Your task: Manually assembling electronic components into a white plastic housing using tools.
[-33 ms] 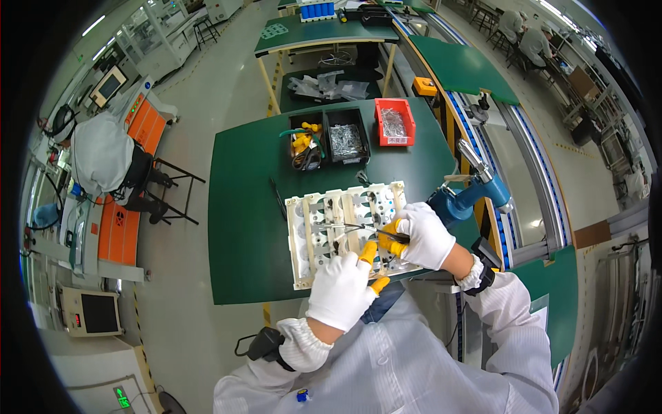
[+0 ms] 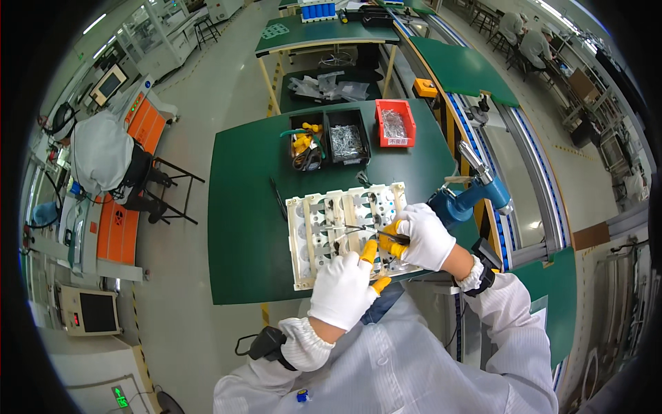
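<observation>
Left hand [image 2: 343, 290], grip indeterminable, is overlapping the module [image 2: 321, 238] at six o'clock; right hand [image 2: 425, 236], at four, is clamping a dark tool [image 2: 398, 239]. Module probably stiff; grasp rim [image 2: 295, 255].

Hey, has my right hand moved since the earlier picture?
No, not visibly: your right hand shows no clear shift in any direction against the green table, its place beside the blue device unchanged.
</observation>
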A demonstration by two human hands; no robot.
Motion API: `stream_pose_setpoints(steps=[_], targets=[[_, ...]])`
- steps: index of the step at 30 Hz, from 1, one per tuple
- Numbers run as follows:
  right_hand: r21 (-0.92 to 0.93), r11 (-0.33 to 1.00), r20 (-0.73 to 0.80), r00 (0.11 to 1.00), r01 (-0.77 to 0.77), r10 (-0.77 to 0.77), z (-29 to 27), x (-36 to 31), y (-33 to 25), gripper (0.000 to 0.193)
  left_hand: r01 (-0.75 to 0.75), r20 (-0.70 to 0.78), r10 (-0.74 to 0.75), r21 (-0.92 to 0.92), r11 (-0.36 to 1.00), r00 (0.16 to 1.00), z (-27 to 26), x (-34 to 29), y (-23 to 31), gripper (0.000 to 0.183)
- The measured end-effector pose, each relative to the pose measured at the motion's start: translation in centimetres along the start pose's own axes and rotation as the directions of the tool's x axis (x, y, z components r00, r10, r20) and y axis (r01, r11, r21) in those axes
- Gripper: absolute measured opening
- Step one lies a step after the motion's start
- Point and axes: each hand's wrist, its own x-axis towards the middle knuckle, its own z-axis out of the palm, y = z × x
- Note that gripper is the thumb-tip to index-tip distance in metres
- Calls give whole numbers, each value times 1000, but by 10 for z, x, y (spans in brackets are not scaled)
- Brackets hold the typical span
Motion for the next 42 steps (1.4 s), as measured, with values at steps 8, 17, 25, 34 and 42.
stream_pose_setpoints(steps=[8,17,25,34,42], targets=[[-6,1000,109,994,-11,12,0,3,3,29,-40,-35,41,20,999,999,11,0,-1,47],[552,800,45,967,-233,251,-30,60,-16,27,-74,-220,88,72,995,972,34,7,-20,21],[-531,803,-69,959,-270,276,39,231,114,27,-53,-303,65,45,998,951,39,5,-10,34],[-691,706,408,891,156,201,85,263,149,32,-52,-286,63,45,998,956,38,7,-17,29],[-665,747,167,973,-7,158,65,258,157,23,-72,-302,75,21,997,950,39,6,-16,23]])
